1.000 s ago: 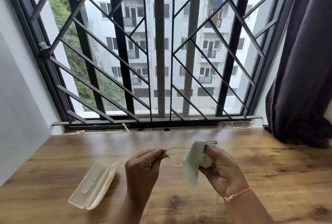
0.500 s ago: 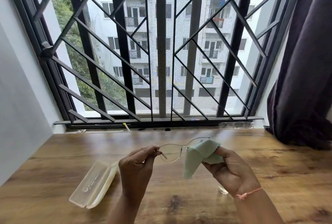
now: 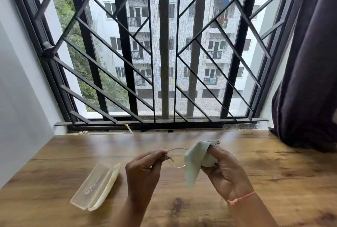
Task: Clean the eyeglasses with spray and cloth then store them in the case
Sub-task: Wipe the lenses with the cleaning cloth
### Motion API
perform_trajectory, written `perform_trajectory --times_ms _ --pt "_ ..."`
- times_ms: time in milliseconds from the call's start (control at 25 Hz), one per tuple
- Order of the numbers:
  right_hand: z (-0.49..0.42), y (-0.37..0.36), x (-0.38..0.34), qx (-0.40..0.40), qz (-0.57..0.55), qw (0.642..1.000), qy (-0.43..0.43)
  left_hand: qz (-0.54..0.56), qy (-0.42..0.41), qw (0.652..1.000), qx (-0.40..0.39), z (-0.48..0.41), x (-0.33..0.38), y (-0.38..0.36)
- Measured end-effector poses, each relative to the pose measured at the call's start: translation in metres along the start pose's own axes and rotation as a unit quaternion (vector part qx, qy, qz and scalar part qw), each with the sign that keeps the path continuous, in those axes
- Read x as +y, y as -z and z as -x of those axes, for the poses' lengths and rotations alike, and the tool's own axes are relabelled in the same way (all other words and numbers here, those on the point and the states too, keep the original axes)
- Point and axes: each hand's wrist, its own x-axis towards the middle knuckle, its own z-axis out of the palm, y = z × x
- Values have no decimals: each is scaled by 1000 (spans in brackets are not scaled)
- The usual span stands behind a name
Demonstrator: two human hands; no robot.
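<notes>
Wiping is the step going on here, as far as I am judging it. The person is holding the eyeglasses (image 3: 176, 157) up above the wooden table (image 3: 273, 172), in front of the barred window (image 3: 164, 53). The left hand (image 3: 144, 168) is pinching the frame at its left end, thumb and fingertips closing narrowly on the thin metal. The right hand (image 3: 226, 174) is gripping the pale green cloth (image 3: 196, 163), which is wrapping over the right-hand lens while thumb and fingers are squeezing it. A loose corner is hanging below. The left-hand lens is showing bare. No spray bottle is showing anywhere, so I am taking the spraying as finished, though I cannot be sure.

The case (image 3: 96, 185) is lying on the table just left of the left hand, apart from the glasses. Whether its lid is latched I cannot tell.

The next move, I am thinking, is carrying the cloth across to the bare lens, with the holding pinch swapping ends. That is calling for light pressure, since so slim a frame is looking easy to bend. Storing is calling for a free hand, so the cloth is needing to go down first.
</notes>
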Motion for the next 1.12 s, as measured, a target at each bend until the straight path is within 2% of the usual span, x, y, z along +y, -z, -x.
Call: perform_trajectory --times_ms 120,280,400,560,640,760,880,1040,1120 --pt "-4 4 -4 48 -53 997 1 3 14 1000 10 -2 -2 3" --pt "-6 9 -8 57 -68 996 -20 -5 29 999 18 -4 -4 7" --pt "-7 14 -12 47 -69 996 -36 -11 33 999 20 -4 -5 8" --pt "-1 11 -14 -30 -3 999 -42 -4 45 999 20 -3 -7 7" --pt "0 10 -12 -39 0 999 -37 9 66 998 7 -4 -10 6" --pt "-2 10 -8 -14 -17 1000 -6 -4 117 992 -52 -5 -15 3" --pt "-2 10 -1 11 5 999 53 -66 186 973 -117 -5 -17 3" --pt "1 7 15 52 100 984 141 -64 170 981 -71 -16 4 1" --pt "1 5 23 52 138 974 172 -43 135 986 -89 -20 22 -7"
